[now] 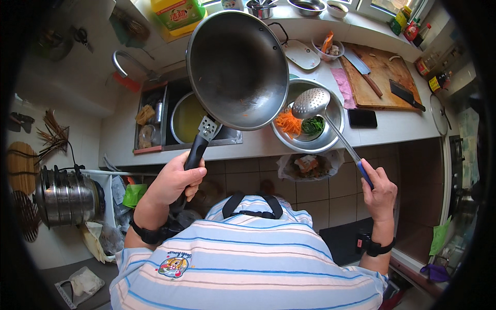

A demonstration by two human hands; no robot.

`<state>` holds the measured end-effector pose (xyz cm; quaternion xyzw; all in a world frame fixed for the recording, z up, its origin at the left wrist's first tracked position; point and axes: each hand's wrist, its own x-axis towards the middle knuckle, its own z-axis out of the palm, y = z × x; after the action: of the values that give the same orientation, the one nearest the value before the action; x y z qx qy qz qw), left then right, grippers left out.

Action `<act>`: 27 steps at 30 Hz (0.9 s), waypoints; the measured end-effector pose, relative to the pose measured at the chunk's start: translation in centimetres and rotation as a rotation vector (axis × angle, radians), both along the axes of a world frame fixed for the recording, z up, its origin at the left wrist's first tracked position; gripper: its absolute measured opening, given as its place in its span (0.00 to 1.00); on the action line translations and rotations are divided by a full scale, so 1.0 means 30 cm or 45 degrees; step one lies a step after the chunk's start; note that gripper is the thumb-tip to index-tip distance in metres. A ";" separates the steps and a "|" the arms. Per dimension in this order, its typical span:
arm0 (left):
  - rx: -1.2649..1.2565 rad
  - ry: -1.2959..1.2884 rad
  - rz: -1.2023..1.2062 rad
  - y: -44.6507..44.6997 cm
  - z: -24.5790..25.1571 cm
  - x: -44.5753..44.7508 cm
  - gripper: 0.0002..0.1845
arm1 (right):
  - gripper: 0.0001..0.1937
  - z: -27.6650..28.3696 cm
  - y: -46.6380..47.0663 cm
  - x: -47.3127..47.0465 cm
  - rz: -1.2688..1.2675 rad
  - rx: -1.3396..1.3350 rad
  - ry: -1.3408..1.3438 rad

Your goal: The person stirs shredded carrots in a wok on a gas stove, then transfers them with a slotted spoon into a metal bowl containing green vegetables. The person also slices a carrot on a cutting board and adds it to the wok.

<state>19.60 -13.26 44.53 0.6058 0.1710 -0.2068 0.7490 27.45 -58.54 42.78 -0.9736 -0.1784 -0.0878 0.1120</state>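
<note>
My left hand (180, 177) is closed round the black handle of a dark wok (236, 69), which is tilted above the counter between the sink and a steel bowl. A few orange shreds cling inside the wok. With my right hand (379, 190) I grip the blue handle end of a perforated metal skimmer (311, 103). The skimmer's head is over the steel bowl (336, 135). Shredded carrot (288, 123) and chopped greens (313, 125) lie side by side in that bowl. Behind my left hand, a basin of yellowish liquid (188, 118) stands in the sink, partly hidden by the wok.
A wooden cutting board (381, 77) on the right holds a knife (358, 66) and a cleaver (405, 94). A black phone (362, 118) lies near the counter edge. A faucet (133, 64) arches left of the wok. An oval dish (301, 54) stands behind the bowl.
</note>
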 end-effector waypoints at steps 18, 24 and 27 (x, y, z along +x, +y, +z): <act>-0.126 -0.022 0.154 0.000 -0.003 -0.123 0.10 | 0.28 -0.417 -0.001 -0.149 -0.121 0.378 -0.007; -0.121 -0.071 0.205 0.024 -0.007 -0.226 0.10 | 0.30 -0.502 0.035 -0.175 -0.139 0.382 -0.067; -0.161 -0.073 0.218 0.043 -0.017 -0.271 0.11 | 0.31 -0.585 0.051 -0.206 -0.196 0.293 -0.069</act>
<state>11.47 -11.98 44.02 0.5464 0.1872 -0.1350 0.8051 21.27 -57.02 25.22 -0.9625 -0.0947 -0.1423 0.2108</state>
